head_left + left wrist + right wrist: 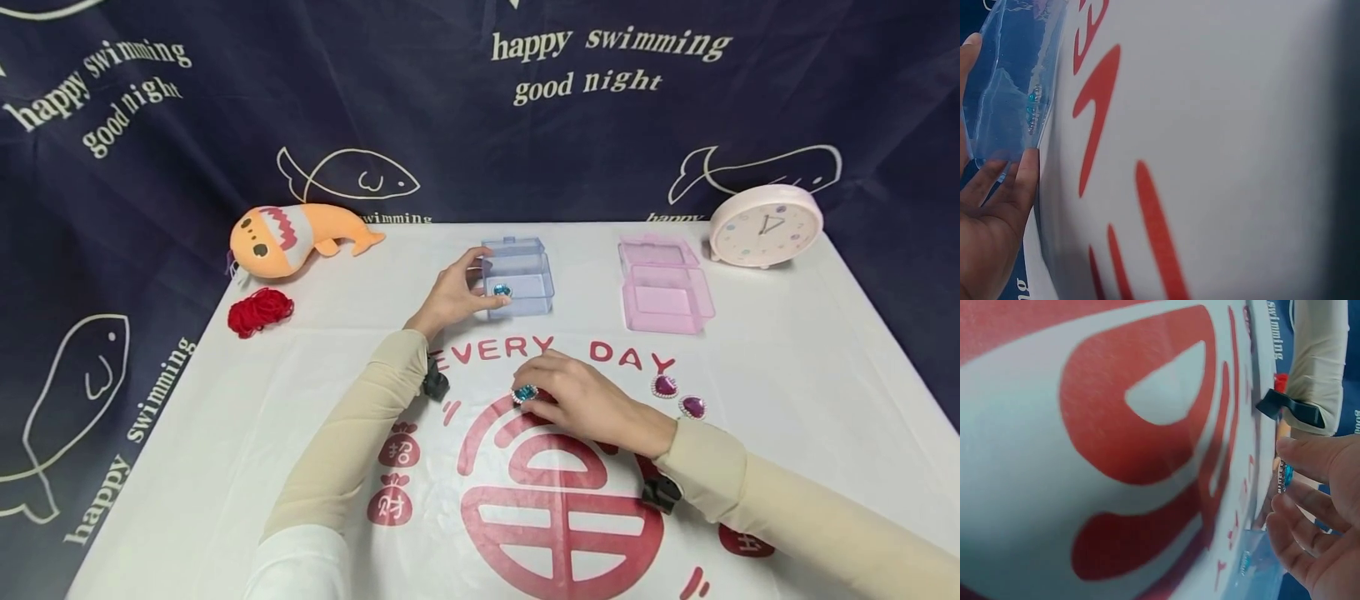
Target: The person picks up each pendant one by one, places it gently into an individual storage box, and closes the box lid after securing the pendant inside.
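Teal gem (527, 393) with a beaded silvery rim sits pinched between the thumb and fingers of the right hand (588, 400), over the middle of the worktop (802, 375) and on the near side of the blue box (528, 306). The left hand (452, 293) has its grip around the left side of that box, thumb along the near side and fingers towards the far left corner, holding it between them. The blue box is see-through and open, its lid tipped back on the far side; a second teal gem (502, 290) lies inside, at the left, close to the left thumb.

Farther right stands an open pink box (667, 319), lid also back. On its near side lie one purple gem (664, 385) and another purple gem (693, 407), near each other. A pale round clock (767, 227) stands far right. Far left are an orange plush toy (270, 242) and, just nearer, a bundle of red yarn (260, 312).
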Demonstrator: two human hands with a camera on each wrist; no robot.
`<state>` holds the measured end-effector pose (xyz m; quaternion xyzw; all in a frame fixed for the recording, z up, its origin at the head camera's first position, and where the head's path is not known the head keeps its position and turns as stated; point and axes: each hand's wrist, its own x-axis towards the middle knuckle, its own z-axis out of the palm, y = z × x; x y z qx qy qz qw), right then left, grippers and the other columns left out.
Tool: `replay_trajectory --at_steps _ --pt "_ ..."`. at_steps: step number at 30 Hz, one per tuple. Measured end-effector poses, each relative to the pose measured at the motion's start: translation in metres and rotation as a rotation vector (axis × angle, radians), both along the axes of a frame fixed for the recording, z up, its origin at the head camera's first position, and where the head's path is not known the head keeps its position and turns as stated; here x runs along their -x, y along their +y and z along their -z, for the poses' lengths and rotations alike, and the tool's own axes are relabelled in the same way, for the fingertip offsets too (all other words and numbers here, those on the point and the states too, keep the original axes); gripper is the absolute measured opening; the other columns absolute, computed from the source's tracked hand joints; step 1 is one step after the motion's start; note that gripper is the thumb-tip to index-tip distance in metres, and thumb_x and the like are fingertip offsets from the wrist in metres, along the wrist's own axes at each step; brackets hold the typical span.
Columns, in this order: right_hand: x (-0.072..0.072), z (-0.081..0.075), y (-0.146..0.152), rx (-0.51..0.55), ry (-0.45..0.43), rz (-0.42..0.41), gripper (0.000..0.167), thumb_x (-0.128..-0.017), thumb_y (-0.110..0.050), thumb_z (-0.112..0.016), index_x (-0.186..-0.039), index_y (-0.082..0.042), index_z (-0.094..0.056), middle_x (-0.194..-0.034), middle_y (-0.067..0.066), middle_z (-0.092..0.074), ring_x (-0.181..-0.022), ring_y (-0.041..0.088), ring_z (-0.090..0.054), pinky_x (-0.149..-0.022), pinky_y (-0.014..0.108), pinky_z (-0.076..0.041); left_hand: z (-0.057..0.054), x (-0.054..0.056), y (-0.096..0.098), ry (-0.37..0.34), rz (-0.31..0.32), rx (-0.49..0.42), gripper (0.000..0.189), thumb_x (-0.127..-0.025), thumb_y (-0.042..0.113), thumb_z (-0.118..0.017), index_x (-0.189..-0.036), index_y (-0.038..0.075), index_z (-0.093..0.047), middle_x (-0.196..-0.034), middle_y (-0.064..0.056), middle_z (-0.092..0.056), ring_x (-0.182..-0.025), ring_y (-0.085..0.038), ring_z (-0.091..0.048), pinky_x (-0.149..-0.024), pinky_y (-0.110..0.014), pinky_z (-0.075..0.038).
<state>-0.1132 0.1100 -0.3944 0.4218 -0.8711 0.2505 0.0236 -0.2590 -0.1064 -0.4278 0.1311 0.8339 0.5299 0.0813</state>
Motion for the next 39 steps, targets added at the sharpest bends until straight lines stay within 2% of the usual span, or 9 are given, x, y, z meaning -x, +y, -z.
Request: replay_trajectory --at_steps 5,9,14,19,23,29,39 --pt "0.004 -0.011 0.005 0.019 0.029 0.009 0.017 -0.083 -0.013 -0.077 -0.098 -0.009 -0.072 -0.101 0.002 -0.07 -0.096 0.016 -0.064 -0.085 0.032 -0.057 0.0 0.0 0.001 -0.001 0.011 0.0 0.082 -0.073 0.017 -0.086 -0.141 0.014 -0.041 -0.138 -0.013 -0.049 -0.128 -0.027 -0.051 -0.101 -0.031 -0.049" --pt "0.013 -0.023 0.009 0.031 0.048 0.028 0.018 -0.083 -0.014 -0.076 -0.099 -0.007 -0.072 -0.102 0.004 -0.071 -0.097 0.019 -0.064 -0.085 0.035 -0.057 -0.001 0.0 0.0 -0.006 0.004 0.003 0.082 -0.072 0.017 -0.086 -0.141 0.014 -0.042 -0.137 -0.013 -0.05 -0.127 -0.026 -0.052 -0.101 -0.03 -0.049" --pt "0.032 -0.038 0.012 0.071 0.09 0.063 0.021 -0.08 -0.011 -0.079 -0.099 -0.006 -0.071 -0.102 0.007 -0.072 -0.097 0.023 -0.065 -0.085 0.04 -0.056 -0.001 0.0 0.0 -0.002 0.018 -0.002 0.081 -0.073 0.017 -0.086 -0.141 0.013 -0.041 -0.137 -0.015 -0.05 -0.126 -0.027 -0.053 -0.101 -0.033 -0.049" --pt "0.054 -0.045 0.013 0.127 0.139 0.08 0.02 -0.079 -0.007 -0.079 -0.097 -0.004 -0.071 -0.101 0.01 -0.072 -0.096 0.026 -0.066 -0.085 0.042 -0.055 0.0 0.0 -0.001 0.004 0.018 0.01 0.081 -0.073 0.019 -0.086 -0.14 0.014 -0.041 -0.137 -0.014 -0.05 -0.125 -0.027 -0.054 -0.101 -0.035 -0.049" --pt "0.072 -0.046 0.013 0.147 0.155 0.108 0.02 -0.079 -0.005 -0.079 -0.097 -0.002 -0.071 -0.101 0.012 -0.072 -0.096 0.028 -0.066 -0.084 0.043 -0.055 0.001 0.001 -0.002 0.001 0.01 0.015 0.081 -0.074 0.02 -0.085 -0.14 0.015 -0.041 -0.137 -0.013 -0.05 -0.126 -0.026 -0.053 -0.101 -0.033 -0.049" --pt "0.094 -0.04 0.009 0.151 0.117 0.156 0.018 -0.081 -0.003 -0.076 -0.097 -0.001 -0.071 -0.1 0.014 -0.072 -0.096 0.029 -0.066 -0.084 0.045 -0.054 -0.001 0.001 -0.002 -0.018 0.01 -0.005 0.08 -0.074 0.018 -0.085 -0.14 0.014 -0.041 -0.139 -0.012 -0.049 -0.127 -0.025 -0.052 -0.102 -0.032 -0.048" --pt "0.128 -0.034 -0.005 0.05 0.045 0.184 0.02 -0.082 -0.005 -0.075 -0.1 0.0 -0.071 -0.099 0.014 -0.071 -0.094 0.03 -0.065 -0.084 0.044 -0.053 0.0 0.001 -0.003 -0.014 0.016 -0.002 0.08 -0.075 0.017 -0.084 -0.141 0.014 -0.04 -0.14 -0.014 -0.048 -0.128 -0.026 -0.052 -0.102 -0.031 -0.048"
